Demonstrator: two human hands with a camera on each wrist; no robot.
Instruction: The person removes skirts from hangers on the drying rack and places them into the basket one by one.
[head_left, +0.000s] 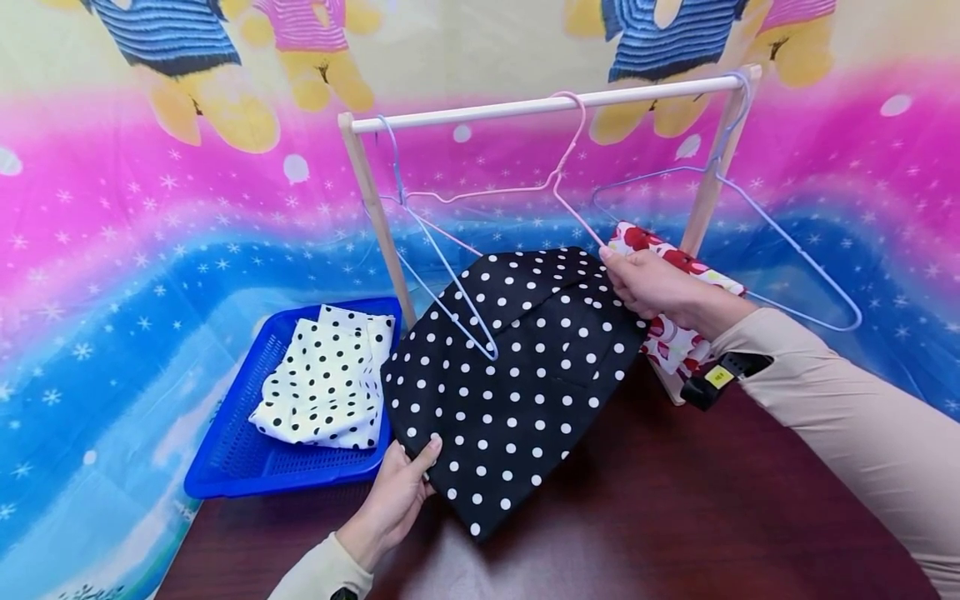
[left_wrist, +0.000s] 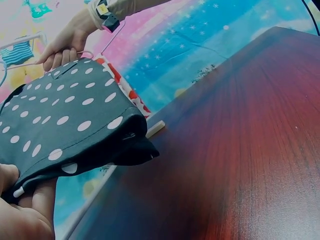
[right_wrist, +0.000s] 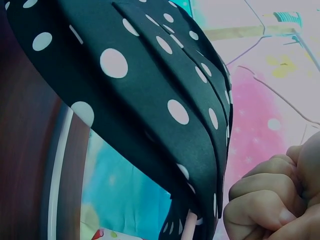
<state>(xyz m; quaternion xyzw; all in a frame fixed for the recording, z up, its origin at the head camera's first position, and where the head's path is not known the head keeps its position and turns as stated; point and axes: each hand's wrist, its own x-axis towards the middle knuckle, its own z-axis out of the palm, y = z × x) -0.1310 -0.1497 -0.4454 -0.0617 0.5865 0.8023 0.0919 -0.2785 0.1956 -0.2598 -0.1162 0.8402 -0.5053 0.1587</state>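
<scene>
A black cloth with white polka dots [head_left: 517, 358] hangs down in front of the rack, its upper edge at the pink hanger [head_left: 517, 189]. That hanger's hook is over the white rod. My left hand [head_left: 397, 492] pinches the cloth's lower left edge between thumb and fingers, with the thumb on top. My right hand [head_left: 652, 283] has its fingers curled round the right shoulder of the pink hanger, at the cloth's top right corner. In the right wrist view the curled fingers [right_wrist: 265, 195] are close beside the cloth. A blue hanger [head_left: 450, 312] overlaps the cloth's left part.
The wooden rack's white rod [head_left: 480, 112] spans the back. Another blue hanger [head_left: 810, 250] hangs at its right end. A red-and-white patterned cloth [head_left: 671, 346] is behind my right hand. On the left, a blue basket [head_left: 225, 450] holds a white cloth with black dots [head_left: 326, 383].
</scene>
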